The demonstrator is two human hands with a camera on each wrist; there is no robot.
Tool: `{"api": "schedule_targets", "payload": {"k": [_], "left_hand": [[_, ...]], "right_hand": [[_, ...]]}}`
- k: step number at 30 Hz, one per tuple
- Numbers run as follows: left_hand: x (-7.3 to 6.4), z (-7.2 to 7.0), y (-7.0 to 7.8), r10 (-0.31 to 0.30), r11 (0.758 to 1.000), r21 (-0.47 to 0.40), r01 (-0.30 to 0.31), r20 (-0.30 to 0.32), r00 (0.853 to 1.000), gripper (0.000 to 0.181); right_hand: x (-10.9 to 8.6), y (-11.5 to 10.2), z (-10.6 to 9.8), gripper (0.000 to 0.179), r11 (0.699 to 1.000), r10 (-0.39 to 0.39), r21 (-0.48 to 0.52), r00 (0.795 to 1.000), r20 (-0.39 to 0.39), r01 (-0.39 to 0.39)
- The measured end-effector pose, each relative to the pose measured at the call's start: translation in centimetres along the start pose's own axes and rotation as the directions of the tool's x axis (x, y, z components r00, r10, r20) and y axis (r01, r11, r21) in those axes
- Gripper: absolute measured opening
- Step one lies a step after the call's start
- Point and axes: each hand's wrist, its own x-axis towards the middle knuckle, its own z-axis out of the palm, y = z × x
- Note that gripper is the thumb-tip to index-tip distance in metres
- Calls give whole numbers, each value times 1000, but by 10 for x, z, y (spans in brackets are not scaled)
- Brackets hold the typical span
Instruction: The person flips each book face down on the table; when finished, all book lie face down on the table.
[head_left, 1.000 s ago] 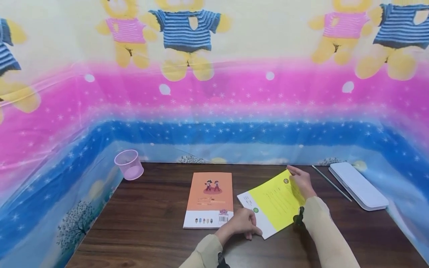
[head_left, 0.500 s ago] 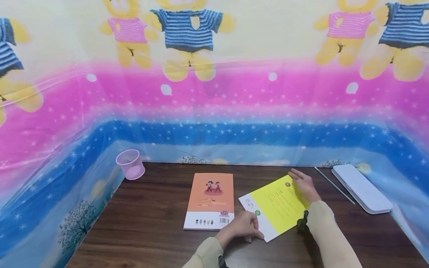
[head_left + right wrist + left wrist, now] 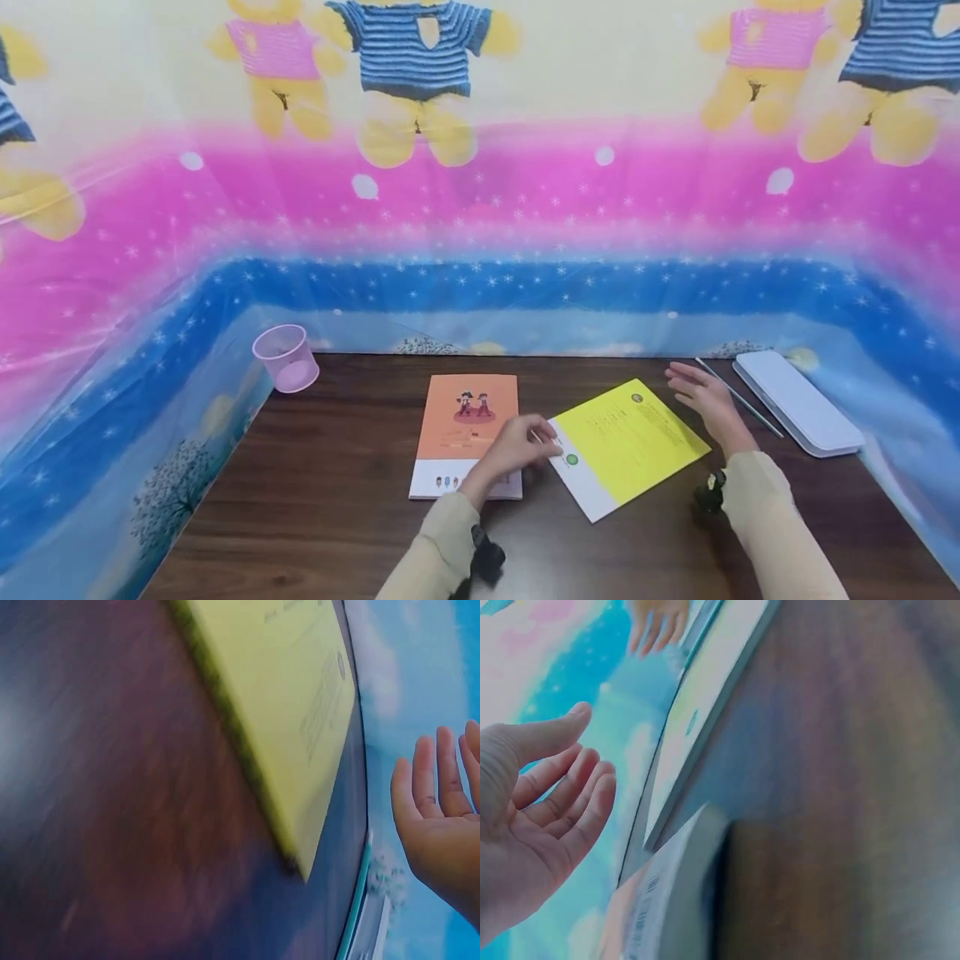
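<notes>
A yellow book (image 3: 637, 442) with a white band and a green round mark lies slantwise on the table, its yellow edge showing in the right wrist view. My left hand (image 3: 517, 450) hovers over the gap between it and an orange-and-white book (image 3: 461, 417), fingers loosely bent and holding nothing. In the left wrist view that hand's palm (image 3: 532, 847) shows bare. Beyond the yellow book's right corner, my right hand (image 3: 708, 404) is raised with fingers extended and nothing in them. The orange book's lower right part is hidden behind the left hand.
A thin green stick (image 3: 738, 397) lies behind the right hand, beside a white case (image 3: 798, 404) at the table's right. A pink transparent cup (image 3: 288, 358) stands at the back left corner. Printed cloth (image 3: 480, 283) walls in the wooden table (image 3: 322, 517).
Both hands have come off the yellow book: the left rose up and toward the orange book, the right moved away to the right. The yellow book now lies uncovered on the table.
</notes>
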Motion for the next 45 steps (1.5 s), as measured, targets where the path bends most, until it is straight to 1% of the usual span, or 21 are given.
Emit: {"api": "schedule_targets", "payload": {"k": [2,5,8,10,12,16,19,23,28,32,35,39,41,43,45], "left_hand": [[7,-12,2,20,999,35,-19,-34,999,25],[13,-27,0,14,999,34,-11,-78,997,33],[16,-34,-6,7,1000,4,-7,-110,994,35],[18,-34,-9,-10,1000,-2,9,-123,992,34],[19,-33,-13,-24,1000,5,25,-127,992,33],[21,-29,-18,-57,998,28,61,-137,989,31],[22,-25,-20,-69,997,27,74,-153,986,32],[22,-16,-27,-74,995,53,84,-167,983,31],[19,-2,-35,-47,982,175,75,-154,987,31],[16,6,-31,-23,958,278,66,-158,987,29],[14,10,-24,-8,944,325,52,-137,991,31],[11,11,-13,-27,938,343,49,-68,997,35],[9,12,-9,-48,936,349,51,-18,999,37],[6,13,-5,-67,931,360,52,28,997,38],[4,16,-2,-77,928,370,49,60,995,39]], "right_hand": [[-3,0,-7,54,1000,-6,-17,1000,6,6],[-12,4,-18,55,998,8,-65,1000,30,-6],[-21,13,-27,55,994,12,-114,999,41,-7],[-25,17,-31,56,991,16,-132,999,52,-9],[-29,21,-34,57,989,18,-147,997,74,-7],[-33,27,-36,57,978,61,-203,991,119,-36],[-37,34,-37,58,964,84,-260,990,113,-52],[-42,44,-40,57,951,66,-308,993,102,-32],[-48,56,-43,50,936,37,-351,995,91,-3],[-49,61,-42,44,934,29,-358,998,52,-9],[-46,59,-41,42,934,22,-356,1000,22,-13],[-41,54,-40,39,929,-28,-370,1000,-12,22],[-40,52,-40,37,912,-62,-408,998,-28,45],[-38,49,-39,35,895,-79,-444,995,-59,45],[-37,47,-38,32,880,-93,-473,992,-85,41]]}}
